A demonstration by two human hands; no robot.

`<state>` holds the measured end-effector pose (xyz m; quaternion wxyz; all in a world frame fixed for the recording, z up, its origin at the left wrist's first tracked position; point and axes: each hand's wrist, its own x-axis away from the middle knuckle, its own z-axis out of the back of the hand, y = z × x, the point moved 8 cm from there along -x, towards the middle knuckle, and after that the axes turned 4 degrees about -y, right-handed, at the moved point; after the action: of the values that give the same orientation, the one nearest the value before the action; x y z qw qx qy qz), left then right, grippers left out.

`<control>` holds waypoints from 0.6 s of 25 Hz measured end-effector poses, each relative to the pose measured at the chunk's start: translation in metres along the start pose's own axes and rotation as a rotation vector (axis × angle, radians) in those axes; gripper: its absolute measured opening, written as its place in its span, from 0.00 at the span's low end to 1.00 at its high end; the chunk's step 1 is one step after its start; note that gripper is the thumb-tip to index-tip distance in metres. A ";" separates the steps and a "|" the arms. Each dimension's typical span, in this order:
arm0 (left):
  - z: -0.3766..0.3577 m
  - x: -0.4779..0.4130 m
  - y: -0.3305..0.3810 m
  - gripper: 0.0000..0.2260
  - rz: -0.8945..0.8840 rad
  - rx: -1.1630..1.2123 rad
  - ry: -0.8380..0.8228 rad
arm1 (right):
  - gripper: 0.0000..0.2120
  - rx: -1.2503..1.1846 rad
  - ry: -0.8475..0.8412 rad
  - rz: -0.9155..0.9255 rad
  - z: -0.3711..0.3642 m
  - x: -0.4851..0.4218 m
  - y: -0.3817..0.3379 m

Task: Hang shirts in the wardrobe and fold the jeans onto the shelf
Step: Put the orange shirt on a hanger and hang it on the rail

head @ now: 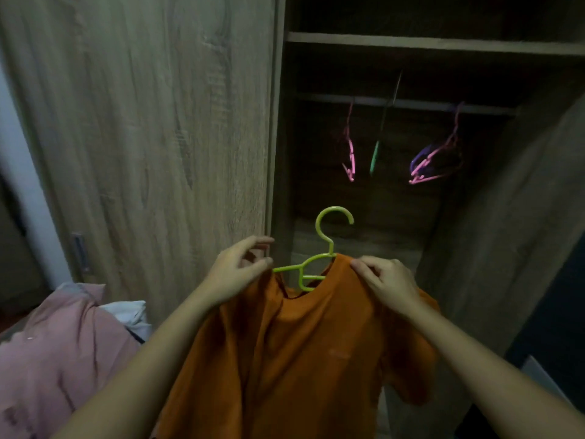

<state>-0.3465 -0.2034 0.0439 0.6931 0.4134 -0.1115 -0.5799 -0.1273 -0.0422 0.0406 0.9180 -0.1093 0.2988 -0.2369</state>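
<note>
An orange shirt [300, 343] hangs half-dressed on a green hanger [330, 247], held up in front of the open wardrobe. The right side of the collar is already over the hanger, while its left arm shows bare green outside the neck opening. The left hand [240, 270] has fingers and thumb curled at the tip of that bare arm and pinches what looks like a fold of the shirt. The right hand [389, 280] pinches the cloth at the right shoulder, just beside the hanger's neck. The hanger's long axis runs left to right, broadside to the camera, with the hook upright and its opening to the right. The left hand is the nearer one to the uncovered arm, so drawing that shoulder over the tip looks to be the step in hand. The rail [411, 104] lies above and beyond both hands, deep in the dark bay, and also runs left to right. The held hanger now lies roughly along it, so it would likely need turning across the rail before the hook can catch. A pink hanger [349, 153], a second green hanger [375, 156] and a purple-and-pink cluster [433, 160] hang on it, seen nearly edge-on. A shelf [411, 42] sits above, a closed door [142, 137] stands left, and pink bedding [63, 343] lies lower left. No jeans are visible.
</note>
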 end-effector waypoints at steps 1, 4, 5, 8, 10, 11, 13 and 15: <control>0.003 0.005 -0.006 0.22 -0.038 -0.048 -0.045 | 0.18 -0.055 0.028 -0.024 0.005 0.002 0.007; 0.000 0.019 -0.028 0.25 -0.036 -0.068 -0.155 | 0.13 -0.125 0.044 -0.031 0.016 0.001 0.007; -0.001 0.017 -0.028 0.19 -0.063 -0.076 -0.127 | 0.13 -0.106 0.017 -0.004 0.016 -0.001 0.000; 0.001 0.008 -0.014 0.09 -0.172 -0.163 -0.047 | 0.13 -0.044 -0.078 0.053 0.008 -0.008 -0.020; 0.014 0.006 -0.013 0.07 -0.177 -0.158 -0.018 | 0.15 -0.050 -0.030 -0.007 0.016 -0.010 -0.008; 0.025 0.006 -0.018 0.06 -0.157 -0.146 0.007 | 0.17 -0.062 0.032 -0.077 0.024 -0.008 0.006; 0.041 0.006 -0.029 0.05 -0.100 -0.137 0.044 | 0.19 -0.050 0.080 -0.191 0.037 -0.001 0.032; 0.044 0.005 -0.035 0.06 -0.056 -0.191 0.056 | 0.22 -0.002 -0.042 -0.179 0.029 0.002 0.032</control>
<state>-0.3974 -0.2268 0.0459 0.7156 0.3645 -0.0245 -0.5954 -0.0970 -0.0135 0.0518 0.8991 -0.1414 0.2686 -0.3153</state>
